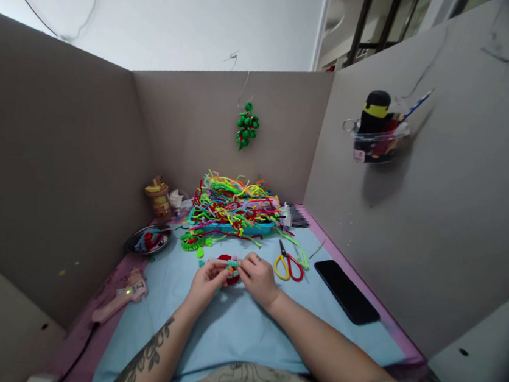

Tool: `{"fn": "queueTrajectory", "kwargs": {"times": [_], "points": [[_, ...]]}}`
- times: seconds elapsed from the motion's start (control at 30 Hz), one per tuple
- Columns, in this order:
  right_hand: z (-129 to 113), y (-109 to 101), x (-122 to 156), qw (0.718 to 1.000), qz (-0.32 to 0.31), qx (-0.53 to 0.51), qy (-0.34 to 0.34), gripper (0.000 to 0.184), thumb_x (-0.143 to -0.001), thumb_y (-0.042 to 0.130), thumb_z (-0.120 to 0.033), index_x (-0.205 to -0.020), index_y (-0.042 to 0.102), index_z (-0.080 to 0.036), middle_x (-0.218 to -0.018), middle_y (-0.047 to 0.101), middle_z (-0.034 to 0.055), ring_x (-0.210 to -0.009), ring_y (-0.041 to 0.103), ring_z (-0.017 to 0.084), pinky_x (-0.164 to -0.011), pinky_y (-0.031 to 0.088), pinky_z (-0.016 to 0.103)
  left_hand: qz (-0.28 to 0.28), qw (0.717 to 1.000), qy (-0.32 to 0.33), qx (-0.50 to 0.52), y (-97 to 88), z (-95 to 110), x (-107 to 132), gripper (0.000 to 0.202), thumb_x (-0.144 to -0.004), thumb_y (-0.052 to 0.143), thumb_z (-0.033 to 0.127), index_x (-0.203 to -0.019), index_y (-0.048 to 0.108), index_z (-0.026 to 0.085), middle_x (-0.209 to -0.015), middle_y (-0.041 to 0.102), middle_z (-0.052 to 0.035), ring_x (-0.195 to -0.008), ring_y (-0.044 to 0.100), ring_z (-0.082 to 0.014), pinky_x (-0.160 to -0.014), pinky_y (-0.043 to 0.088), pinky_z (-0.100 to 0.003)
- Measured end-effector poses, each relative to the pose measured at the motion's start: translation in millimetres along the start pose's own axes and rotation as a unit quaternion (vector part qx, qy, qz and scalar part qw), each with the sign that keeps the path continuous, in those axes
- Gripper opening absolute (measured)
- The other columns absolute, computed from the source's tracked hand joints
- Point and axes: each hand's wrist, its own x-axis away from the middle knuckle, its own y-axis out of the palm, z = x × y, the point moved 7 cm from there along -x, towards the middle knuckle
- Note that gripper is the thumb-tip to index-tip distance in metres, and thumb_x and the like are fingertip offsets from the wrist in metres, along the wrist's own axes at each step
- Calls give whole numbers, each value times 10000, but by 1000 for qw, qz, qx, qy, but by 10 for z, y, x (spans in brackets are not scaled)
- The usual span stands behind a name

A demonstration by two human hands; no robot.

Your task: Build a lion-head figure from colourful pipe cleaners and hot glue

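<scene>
My left hand (208, 279) and my right hand (259, 278) meet over the blue cloth, both closed with fingertips pinching a small pipe-cleaner piece (232, 264) in turquoise with bits of orange and pink. Its exact shape is too small to tell. Just behind it a red fuzzy piece (225, 257) shows, partly covered by the fingers. Beyond the hands stands a blue tray (218, 227) heaped with many-coloured pipe cleaners (234, 204). A green pipe-cleaner figure (192, 240) lies before the tray's left end. Scissors (288, 267) with one yellow and one red handle rest right of my right hand.
A black phone (346, 291) lies at the right. On the left are a metal bowl (150, 240) with coloured scraps, a pink glue gun (120, 301) with a lit green light, and a brown-yellow jar (159, 198). Partitions enclose the table; a green ornament (247, 126) and a plastic holder (377, 145) hang there.
</scene>
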Motion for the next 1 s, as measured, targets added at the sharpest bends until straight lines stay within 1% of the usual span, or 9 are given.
{"fn": "queueTrajectory", "kwargs": {"times": [0.1,0.23,0.43,0.5,0.6,0.73,0.87,1.0], "points": [[19,-8,-9,1000,3,-9,5,199,-877,469,-228,-746,617,-200,-771,554,46,-678,507,150,-641,382,262,12,1000,9,-8,-12,57,4,353,-668,700,376,-907,626,126,-808,699,-73,-670,624,-152,-548,467,-230],[66,-27,-21,999,9,-44,25,157,-854,503,-216,-736,605,-203,-778,552,39,-684,515,149,-638,391,256,21,999,11,-22,-23,90,-7,346,-650,709,381,-874,640,127,-776,695,-61,-640,610,-146,-540,457,-229],[36,-39,-21,1000,5,-6,2,194,-871,475,-214,-734,611,-201,-767,559,48,-681,500,159,-653,383,278,-23,999,18,14,26,45,-14,333,-662,714,364,-877,611,130,-712,676,-41,-560,579,-122,-537,456,-238],[26,-40,-18,1000,8,5,-5,209,-877,465,-214,-730,613,-199,-765,563,51,-683,496,159,-658,380,280,-27,999,12,26,42,53,-2,346,-662,716,375,-879,598,132,-711,673,-38,-554,581,-118,-559,462,-244],[-2,-41,-16,999,15,30,-19,226,-882,457,-209,-719,613,-196,-753,565,49,-678,490,153,-657,369,278,-18,999,-13,36,44,62,16,378,-661,707,420,-880,578,140,-711,675,-38,-572,601,-130,-583,468,-252],[-94,-70,-16,996,38,58,-51,223,-876,468,-192,-705,610,-187,-721,559,38,-665,480,147,-647,349,277,-2,999,-38,11,16,60,24,355,-686,669,464,-793,558,143,-644,670,-32,-537,597,-130,-539,436,-228],[-179,-88,-15,994,44,66,-69,199,-871,472,-180,-735,618,-187,-730,570,38,-678,485,153,-646,346,283,22,999,-22,-14,-12,100,27,309,-698,666,431,-692,553,143,-573,639,-7,-506,572,-115,-515,415,-210],[-192,-76,-8,996,39,40,-65,169,-858,486,-174,-758,621,-188,-759,588,45,-709,509,165,-670,376,295,45,999,-14,-17,-35,111,28,276,-684,681,397,-698,571,145,-531,618,12,-476,552,-112,-499,415,-212]]}}
